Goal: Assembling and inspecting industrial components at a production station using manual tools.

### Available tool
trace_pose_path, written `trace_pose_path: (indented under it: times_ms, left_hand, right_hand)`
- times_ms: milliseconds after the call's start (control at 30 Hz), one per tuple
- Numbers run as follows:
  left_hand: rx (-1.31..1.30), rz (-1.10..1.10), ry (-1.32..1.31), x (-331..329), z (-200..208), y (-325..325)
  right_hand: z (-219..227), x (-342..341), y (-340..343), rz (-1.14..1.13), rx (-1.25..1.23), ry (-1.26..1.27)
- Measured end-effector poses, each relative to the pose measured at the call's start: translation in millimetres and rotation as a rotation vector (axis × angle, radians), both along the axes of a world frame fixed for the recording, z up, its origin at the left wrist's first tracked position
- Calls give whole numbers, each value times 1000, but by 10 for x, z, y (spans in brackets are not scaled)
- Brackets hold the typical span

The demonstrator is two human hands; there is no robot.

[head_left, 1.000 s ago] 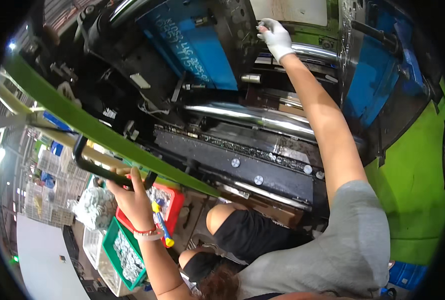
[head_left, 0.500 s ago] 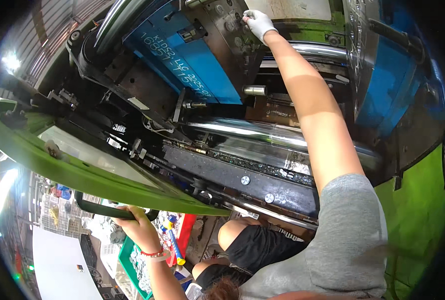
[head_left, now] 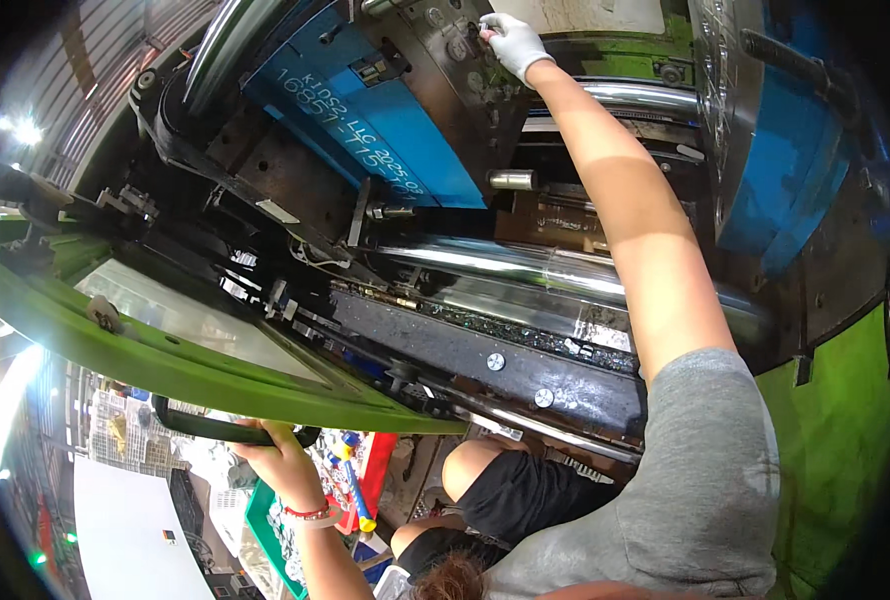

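My left hand (head_left: 277, 462) is wrapped round the black handle (head_left: 210, 426) of the green machine door (head_left: 295, 388), at the lower left. At the top, my right hand (head_left: 515, 48) wears a white glove, and its arm reaches far forward into the machine. Its thumb and fingers are pinched together at the face of the metal mould plate (head_left: 465, 75), beside the shaped cavities. Whatever sits between those fingertips is too small to make out. The plate belongs to a blue mould half (head_left: 365, 110) with white handwriting on its side.
Polished tie bars (head_left: 495, 262) cross the machine below the right arm. Another blue mould half (head_left: 780, 150) stands at the right. A dark metal ledge (head_left: 445, 340) runs nearer to me. Below the door are a green tray (head_left: 265, 520) with grey parts and a blue-yellow tool (head_left: 355, 490).
The view has shifted slightly. My right hand stays at the plate with its fingers pinched, and my left hand keeps its hold on the door handle.
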State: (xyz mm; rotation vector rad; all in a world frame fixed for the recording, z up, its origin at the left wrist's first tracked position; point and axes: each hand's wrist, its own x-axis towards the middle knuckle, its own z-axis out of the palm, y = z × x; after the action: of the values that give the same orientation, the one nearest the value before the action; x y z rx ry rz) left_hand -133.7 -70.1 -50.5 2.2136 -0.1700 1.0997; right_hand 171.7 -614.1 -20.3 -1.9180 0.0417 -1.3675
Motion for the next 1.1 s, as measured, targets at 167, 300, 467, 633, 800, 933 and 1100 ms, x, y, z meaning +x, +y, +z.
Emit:
trace_pose_path:
  times_ms: [167,300,467,633,800,933,1100]
  left_hand:
    - [-6,-12,-4,0,10,-9]
    - [17,-18,-8,2,30,-27]
    - [-4,-32,-9,4,46,-57]
    - [14,49,13,-25,67,-82]
    - [17,103,1,-75,64,-87]
    - [12,81,86,-131,151,-169]
    - [-245,48,36,-428,118,-232]
  right_hand:
    - [34,35,8,69,38,19]
    - [45,90,41,69,97,68]
    - [87,113,27,-88,13,54]
    - [80,53,216,-147,23,52]
    - [79,-28,389,-148,117,71]
    - [78,-269,211,-424,-255,161]
    - [215,-1193,1075,-183,-46,-75]
